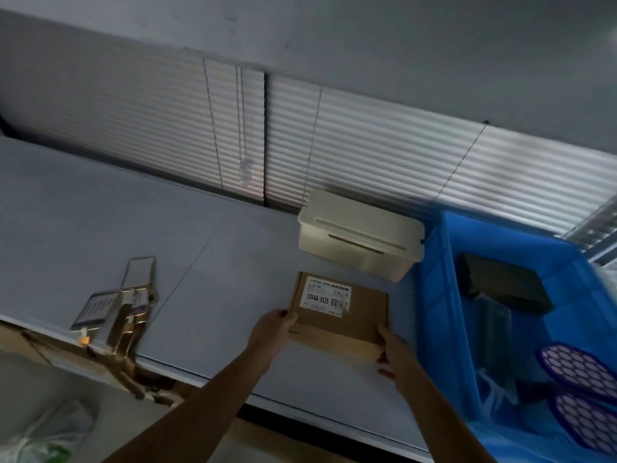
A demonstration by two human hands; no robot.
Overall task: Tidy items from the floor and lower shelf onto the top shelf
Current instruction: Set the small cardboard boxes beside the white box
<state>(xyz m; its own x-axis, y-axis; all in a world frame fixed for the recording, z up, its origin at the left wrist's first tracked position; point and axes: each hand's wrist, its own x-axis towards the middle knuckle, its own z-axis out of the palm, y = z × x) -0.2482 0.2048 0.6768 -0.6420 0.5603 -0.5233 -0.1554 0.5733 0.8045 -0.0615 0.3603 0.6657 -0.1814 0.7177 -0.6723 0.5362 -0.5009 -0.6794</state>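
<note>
A flat brown cardboard box (347, 312) with a white label reading 12V4A-5525 rests on the grey top shelf (133, 228). My left hand (272, 332) grips its near left corner. My right hand (395, 354) grips its near right corner. The box lies just in front of a cream plastic lidded box (360, 235) and left of a blue plastic bin (444, 295).
The blue bin holds a dark block (504, 284) and purple honeycomb-pattern pieces (577, 369). Several shiny metallic pouches and cards (123, 302) lie at the shelf's front left edge. Closed window blinds (334, 145) run behind the shelf. A plastic bag (43, 439) sits below left.
</note>
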